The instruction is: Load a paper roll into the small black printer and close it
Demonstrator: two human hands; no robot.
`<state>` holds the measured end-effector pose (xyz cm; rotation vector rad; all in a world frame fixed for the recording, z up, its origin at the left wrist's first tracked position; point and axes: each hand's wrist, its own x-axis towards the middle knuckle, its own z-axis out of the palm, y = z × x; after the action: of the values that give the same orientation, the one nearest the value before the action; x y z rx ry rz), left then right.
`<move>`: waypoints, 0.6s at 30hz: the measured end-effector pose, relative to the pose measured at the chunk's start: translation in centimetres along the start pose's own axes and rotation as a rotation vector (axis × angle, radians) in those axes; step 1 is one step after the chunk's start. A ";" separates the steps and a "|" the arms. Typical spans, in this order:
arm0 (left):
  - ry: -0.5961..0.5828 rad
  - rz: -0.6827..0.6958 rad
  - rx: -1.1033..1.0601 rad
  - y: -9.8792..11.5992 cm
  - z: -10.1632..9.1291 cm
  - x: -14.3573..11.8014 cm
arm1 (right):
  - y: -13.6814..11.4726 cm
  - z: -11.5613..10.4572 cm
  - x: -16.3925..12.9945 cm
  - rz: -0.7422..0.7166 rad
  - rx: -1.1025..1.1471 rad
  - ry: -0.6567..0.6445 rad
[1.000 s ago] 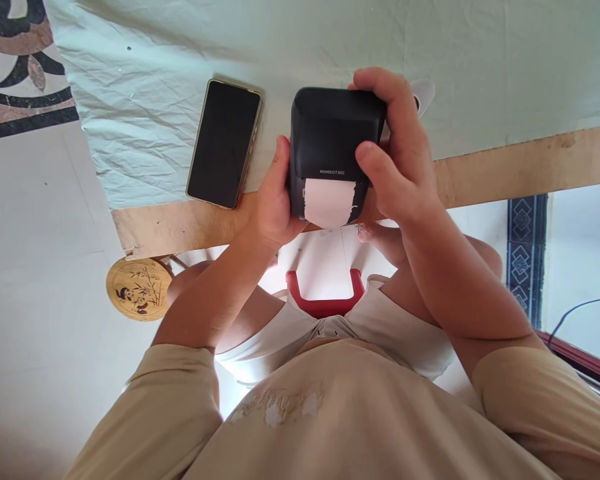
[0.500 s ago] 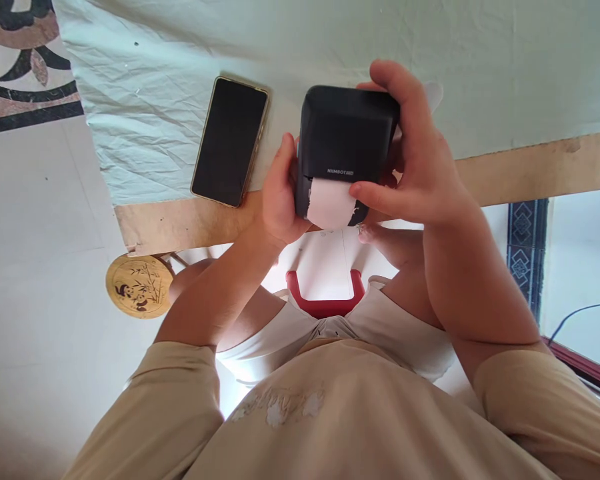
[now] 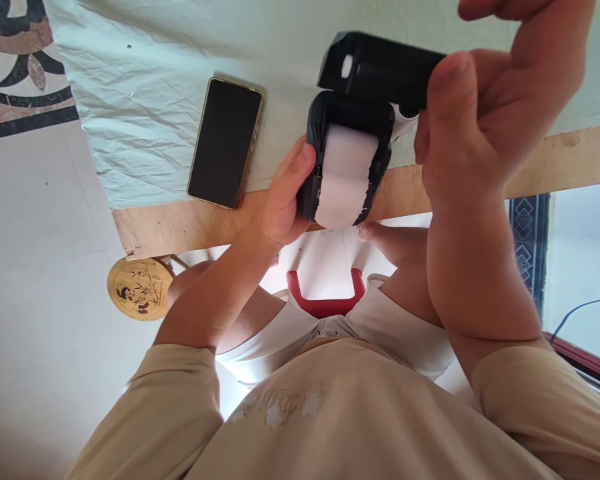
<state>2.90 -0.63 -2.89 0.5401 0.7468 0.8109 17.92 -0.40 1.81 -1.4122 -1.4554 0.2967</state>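
Clasping the black boxy plastic printer (image 3: 316,123) by its left side is the left hand (image 3: 285,193), thumb on the rim; the right hand (image 3: 480,123) grips the raised black lid (image 3: 387,67) at its right end.

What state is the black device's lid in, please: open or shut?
Open: the right hand holds the lid raised from the black device, baring the white paper inside, while the left hand grips the device's side.

- The phone (image 3: 225,142) lies on the cloth (image 3: 150,100), left of the printer (image 3: 353,112).
- The paper roll (image 3: 347,170) sits in the printer.
- The lid (image 3: 385,67) is just behind the printer.
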 end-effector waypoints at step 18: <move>-0.073 -0.060 -0.002 0.7 0.2 -0.7 | -1.1 -0.7 0.3 -0.073 -0.626 -0.661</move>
<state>2.38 -0.75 -2.03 0.5405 0.6916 0.7326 17.88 -0.72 3.10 -1.8472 -2.2735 0.2883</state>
